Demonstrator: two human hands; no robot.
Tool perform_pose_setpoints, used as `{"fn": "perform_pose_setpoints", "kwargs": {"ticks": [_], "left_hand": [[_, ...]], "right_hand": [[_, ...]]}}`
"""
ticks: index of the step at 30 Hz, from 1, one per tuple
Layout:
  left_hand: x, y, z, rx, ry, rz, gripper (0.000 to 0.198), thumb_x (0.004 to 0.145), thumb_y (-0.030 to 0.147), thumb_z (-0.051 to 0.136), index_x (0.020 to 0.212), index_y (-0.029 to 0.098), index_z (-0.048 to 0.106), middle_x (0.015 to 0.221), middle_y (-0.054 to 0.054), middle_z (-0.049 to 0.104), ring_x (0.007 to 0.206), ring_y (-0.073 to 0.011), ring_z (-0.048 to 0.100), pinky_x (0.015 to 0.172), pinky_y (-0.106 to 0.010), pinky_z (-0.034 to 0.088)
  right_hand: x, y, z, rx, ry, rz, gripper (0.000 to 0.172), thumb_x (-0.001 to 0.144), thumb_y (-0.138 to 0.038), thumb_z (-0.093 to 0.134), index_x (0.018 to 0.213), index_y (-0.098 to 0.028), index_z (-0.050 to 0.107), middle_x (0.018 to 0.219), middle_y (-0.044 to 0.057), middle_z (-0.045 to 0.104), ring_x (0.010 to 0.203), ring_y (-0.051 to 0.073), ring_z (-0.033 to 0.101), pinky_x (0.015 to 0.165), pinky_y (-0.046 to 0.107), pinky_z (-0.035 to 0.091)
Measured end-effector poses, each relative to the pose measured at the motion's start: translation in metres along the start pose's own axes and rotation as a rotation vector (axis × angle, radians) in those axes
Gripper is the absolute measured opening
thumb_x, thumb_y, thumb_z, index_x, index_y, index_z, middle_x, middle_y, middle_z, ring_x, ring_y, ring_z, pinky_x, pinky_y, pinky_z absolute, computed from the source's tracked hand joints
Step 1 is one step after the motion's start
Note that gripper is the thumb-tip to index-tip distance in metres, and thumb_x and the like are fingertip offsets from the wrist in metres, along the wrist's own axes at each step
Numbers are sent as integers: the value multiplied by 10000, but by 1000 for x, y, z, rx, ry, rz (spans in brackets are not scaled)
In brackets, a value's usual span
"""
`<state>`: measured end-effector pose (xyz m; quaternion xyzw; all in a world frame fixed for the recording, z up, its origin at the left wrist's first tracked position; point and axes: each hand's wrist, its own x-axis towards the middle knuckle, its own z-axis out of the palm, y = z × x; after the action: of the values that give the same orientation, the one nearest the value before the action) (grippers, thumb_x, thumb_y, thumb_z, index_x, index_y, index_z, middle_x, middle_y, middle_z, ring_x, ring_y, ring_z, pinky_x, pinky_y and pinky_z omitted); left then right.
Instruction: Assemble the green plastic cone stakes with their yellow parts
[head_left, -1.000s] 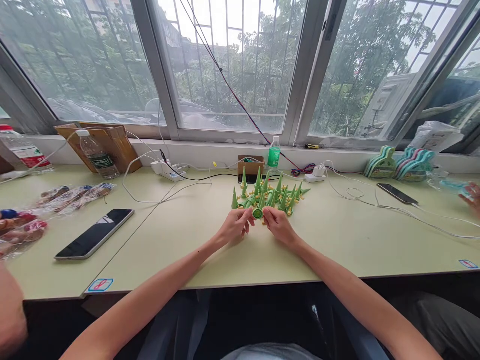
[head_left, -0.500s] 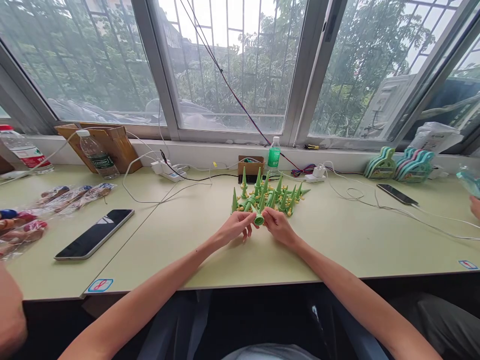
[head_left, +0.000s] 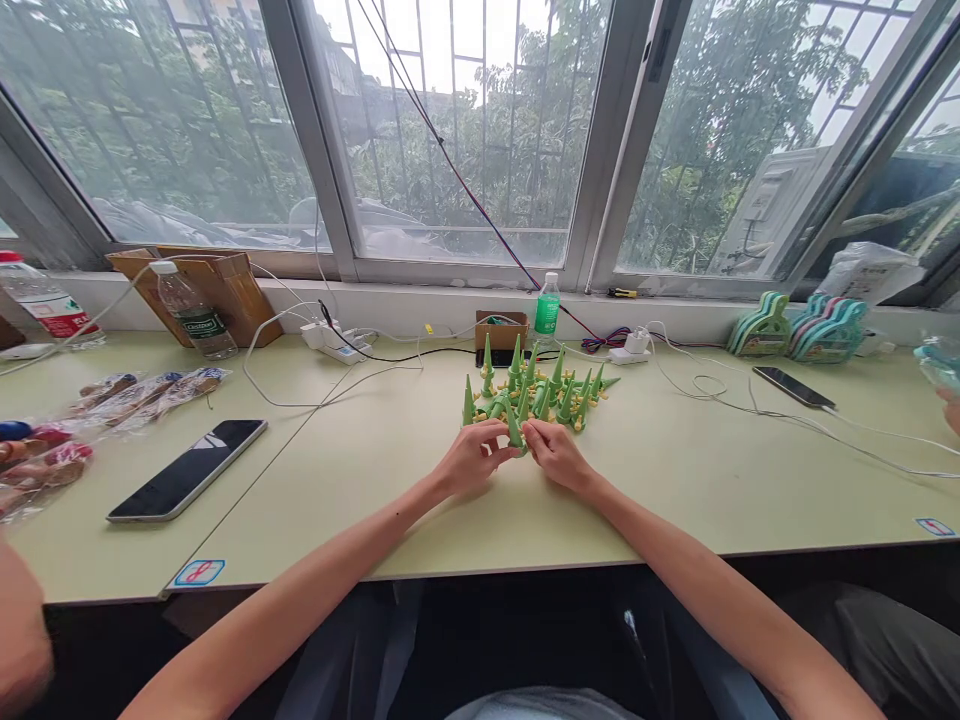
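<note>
Between my hands a green plastic watering spike (head_left: 514, 426) is held just above the table's near-middle, its pointed tip upward. My left hand (head_left: 474, 456) has thumb and fingers closed about its lower left side. From the right, my right hand (head_left: 555, 452) pinches the same spike near its base; the fingertips partly hide what they grip. Right behind the hands stands a cluster of similar green spikes (head_left: 556, 378) with small yellow valves, most upright and some lying down.
A green-labelled bottle (head_left: 547, 308) and a small cardboard box (head_left: 501, 332) stand behind the cluster. A phone (head_left: 189, 470) lies left, another phone (head_left: 793, 387) right. White cables (head_left: 731, 400) cross the table. Another person's hand (head_left: 951, 408) shows at the right edge.
The spike has turned from its open round end facing me to its tip pointing up. My left fingers have shifted around it; my right hand is nearly where it was.
</note>
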<state>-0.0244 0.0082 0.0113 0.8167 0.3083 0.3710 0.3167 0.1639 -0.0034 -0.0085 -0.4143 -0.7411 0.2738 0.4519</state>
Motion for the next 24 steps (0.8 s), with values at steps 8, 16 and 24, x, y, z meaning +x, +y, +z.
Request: {"fn": "perform_pose_setpoints", "kwargs": {"ticks": [8,16,24], "left_hand": [[1,-3,1,98,23,93,295,886,451,592,918,179,702,890,-55,611,615,-85,554,542,-205,507],[4,-6,2,137,94,33,301,874,453,598,795,173,676,784,-31,577,583,-89,505,506,-204,477],[5,-5,0,108,109,18,290,887,435,570,789,180,666,824,-33,595,560,-84,501,500,-213,475]], "right_hand": [[1,1,2,-4,17,18,462,978,-504,358,633,-199,393,523,-33,384,494,109,343,491,253,279],[2,-1,2,-53,33,7,456,975,-517,370,651,-197,402,574,-30,422,523,106,360,516,247,291],[1,-5,0,-67,47,2,413,959,-539,400,729,-200,453,559,-53,366,499,102,312,498,243,257]]}}
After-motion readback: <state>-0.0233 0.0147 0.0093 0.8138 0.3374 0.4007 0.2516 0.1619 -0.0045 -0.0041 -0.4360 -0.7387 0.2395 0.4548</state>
